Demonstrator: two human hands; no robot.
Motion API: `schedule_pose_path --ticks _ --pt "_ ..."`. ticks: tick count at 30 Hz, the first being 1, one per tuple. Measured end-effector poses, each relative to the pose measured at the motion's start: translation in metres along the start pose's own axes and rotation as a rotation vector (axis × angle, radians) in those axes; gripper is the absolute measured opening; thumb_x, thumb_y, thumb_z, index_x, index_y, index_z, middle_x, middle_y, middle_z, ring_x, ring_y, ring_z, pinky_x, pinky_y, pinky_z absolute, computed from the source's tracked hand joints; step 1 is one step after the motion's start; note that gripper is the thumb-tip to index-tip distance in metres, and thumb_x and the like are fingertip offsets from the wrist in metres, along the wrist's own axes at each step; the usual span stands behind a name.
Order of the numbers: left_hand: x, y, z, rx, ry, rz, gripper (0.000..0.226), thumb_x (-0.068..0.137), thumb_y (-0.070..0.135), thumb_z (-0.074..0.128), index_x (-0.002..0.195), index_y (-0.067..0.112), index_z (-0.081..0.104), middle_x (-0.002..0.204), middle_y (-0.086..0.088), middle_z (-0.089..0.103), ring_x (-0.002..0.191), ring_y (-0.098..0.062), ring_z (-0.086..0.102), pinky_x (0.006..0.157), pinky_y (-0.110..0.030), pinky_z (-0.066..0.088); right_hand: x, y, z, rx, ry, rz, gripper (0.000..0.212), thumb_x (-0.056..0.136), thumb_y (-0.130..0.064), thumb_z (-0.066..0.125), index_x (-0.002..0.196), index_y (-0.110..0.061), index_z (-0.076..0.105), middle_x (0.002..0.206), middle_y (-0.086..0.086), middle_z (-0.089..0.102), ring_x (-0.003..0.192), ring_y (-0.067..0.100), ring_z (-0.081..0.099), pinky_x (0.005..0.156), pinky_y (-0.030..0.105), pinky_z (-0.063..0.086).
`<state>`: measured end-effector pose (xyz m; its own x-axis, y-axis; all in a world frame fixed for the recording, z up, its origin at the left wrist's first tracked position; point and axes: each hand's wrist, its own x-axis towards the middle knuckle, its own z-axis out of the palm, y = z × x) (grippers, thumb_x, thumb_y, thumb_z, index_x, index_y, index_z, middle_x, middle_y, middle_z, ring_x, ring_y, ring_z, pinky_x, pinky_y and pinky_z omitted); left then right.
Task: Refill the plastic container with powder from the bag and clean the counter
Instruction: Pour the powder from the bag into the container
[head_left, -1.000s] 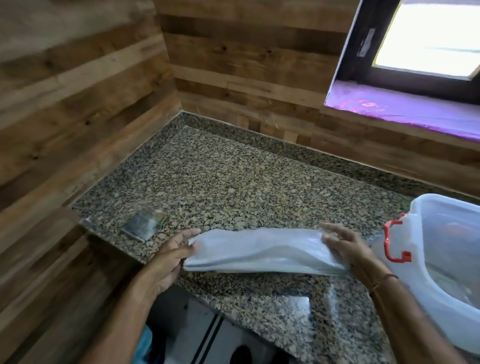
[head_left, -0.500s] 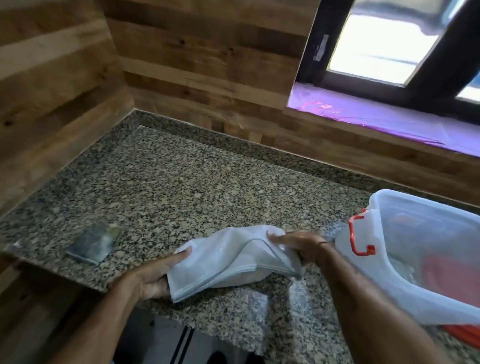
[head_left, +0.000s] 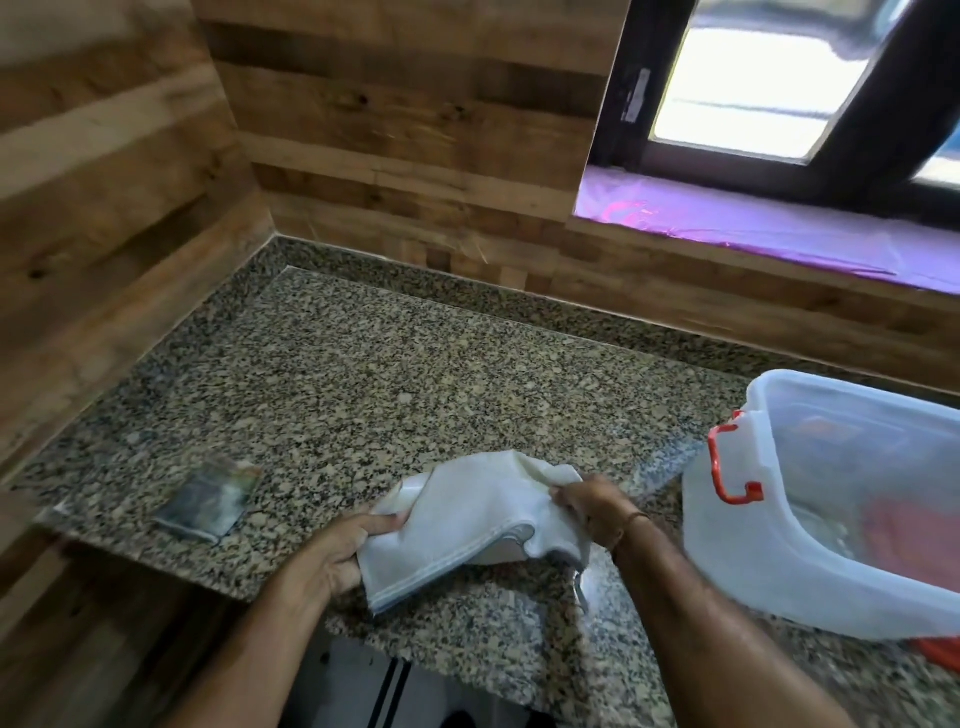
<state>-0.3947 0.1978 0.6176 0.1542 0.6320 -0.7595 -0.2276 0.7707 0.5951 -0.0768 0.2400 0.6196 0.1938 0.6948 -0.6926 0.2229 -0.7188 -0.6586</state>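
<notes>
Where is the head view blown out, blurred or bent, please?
Head view: the window is overexposed to white; its light glares off the counter beside the container; the small packet is smeared by blur; wall planks bow with wide-angle distortion.

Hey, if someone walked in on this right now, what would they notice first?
Both hands, left hand and right hand, grip a crumpled white bag at the granite counter's near edge. To the right stands an open translucent container with a red latch.

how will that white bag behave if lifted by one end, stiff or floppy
Probably floppy: the white bag creases and sags between the left hand and right hand. It looks flattened, so likely light and nearly empty.
</notes>
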Motion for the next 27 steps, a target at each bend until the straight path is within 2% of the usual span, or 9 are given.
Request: schedule_pose_path --ticks 4,7,11,13,15,17,20,25,27 --pt "-0.025 0.047 0.018 0.03 0.003 0.144 0.069 0.068 0.005 0.078 0.134 -0.003 0.057 0.118 -0.026 0.071 0.08 -0.03 0.074 0.065 -0.04 0.065 -0.024 -0.038 -0.01 0.154 0.042 -0.105 0.02 0.091 0.01 0.061 0.11 0.007 0.067 0.083 0.011 0.067 0.067 0.021 0.062 0.047 0.024 0.051" --pt "-0.051 0.092 0.051 0.022 -0.007 0.306 0.058 0.076 0.002 0.076 0.131 -0.002 0.059 0.125 -0.024 0.068 0.09 -0.029 0.07 0.069 -0.038 0.063 -0.051 -0.086 -0.038 0.345 0.043 -0.238 0.022 0.091 0.011 0.063 0.111 0.002 0.069 0.091 0.013 0.07 0.074 0.024 0.065 0.052 0.027 0.058" --pt "-0.086 0.137 0.119 0.007 -0.062 0.523 0.026 0.092 -0.004 0.063 0.115 0.007 0.064 0.097 -0.009 0.075 0.074 -0.02 0.075 0.058 -0.031 0.063 -0.09 -0.135 -0.108 0.417 0.06 -0.543 0.023 0.089 0.015 0.061 0.104 0.001 0.071 0.088 0.012 0.071 0.073 0.022 0.065 0.063 0.03 0.058" --pt "-0.1 0.15 0.163 0.008 -0.118 0.63 0.021 0.092 -0.005 0.062 0.106 0.011 0.066 0.093 -0.005 0.076 0.07 -0.014 0.076 0.06 -0.028 0.062 -0.111 -0.149 -0.158 0.401 0.095 -0.637 0.024 0.088 0.013 0.063 0.098 -0.005 0.073 0.088 0.01 0.072 0.075 0.024 0.067 0.075 0.035 0.057" --pt "-0.108 0.155 0.212 -0.005 -0.183 0.719 0.024 0.09 -0.005 0.064 0.104 0.014 0.067 0.091 -0.002 0.078 0.072 -0.012 0.075 0.062 -0.027 0.063 -0.133 -0.157 -0.209 0.354 0.164 -0.686 0.023 0.09 0.008 0.065 0.105 -0.009 0.071 0.089 0.008 0.07 0.076 0.024 0.066 0.072 0.031 0.057" --pt "-0.114 0.149 0.265 -0.009 -0.241 0.789 0.029 0.086 -0.006 0.068 0.109 0.013 0.068 0.091 -0.002 0.078 0.074 -0.014 0.075 0.066 -0.028 0.063 -0.155 -0.153 -0.261 0.33 0.236 -0.692 0.023 0.095 0.001 0.065 0.111 -0.016 0.064 0.085 0.003 0.065 0.069 0.016 0.061 0.066 0.027 0.057" --pt "-0.109 0.123 0.345 0.012 -0.333 0.886 0.048 0.076 -0.005 0.076 0.121 0.005 0.065 0.097 -0.006 0.077 0.08 -0.015 0.073 0.07 -0.028 0.061 -0.162 -0.123 -0.336 0.447 0.298 -0.733 0.026 0.094 0.0 0.067 0.111 -0.019 0.066 0.094 0.006 0.071 0.081 0.021 0.066 0.081 0.04 0.058" --pt "-0.068 0.048 0.428 0.112 -0.379 0.965 0.05 0.068 0.005 0.081 0.113 0.012 0.061 0.11 -0.013 0.069 0.095 -0.022 0.064 0.082 -0.037 0.056 -0.121 -0.037 -0.407 0.72 0.245 -0.784 0.038 0.087 0.022 0.053 0.095 -0.01 0.072 0.08 0.003 0.077 0.069 0.016 0.072 0.065 0.029 0.061" --pt "-0.049 0.025 0.434 0.249 -0.292 1.024 0.049 0.065 0.013 0.085 0.11 0.018 0.064 0.116 -0.01 0.072 0.1 -0.022 0.066 0.087 -0.038 0.056 -0.107 -0.007 -0.417 0.763 0.105 -0.78 0.026 0.089 0.008 0.062 0.104 -0.01 0.075 0.091 0.004 0.079 0.076 0.016 0.073 0.07 0.029 0.061"
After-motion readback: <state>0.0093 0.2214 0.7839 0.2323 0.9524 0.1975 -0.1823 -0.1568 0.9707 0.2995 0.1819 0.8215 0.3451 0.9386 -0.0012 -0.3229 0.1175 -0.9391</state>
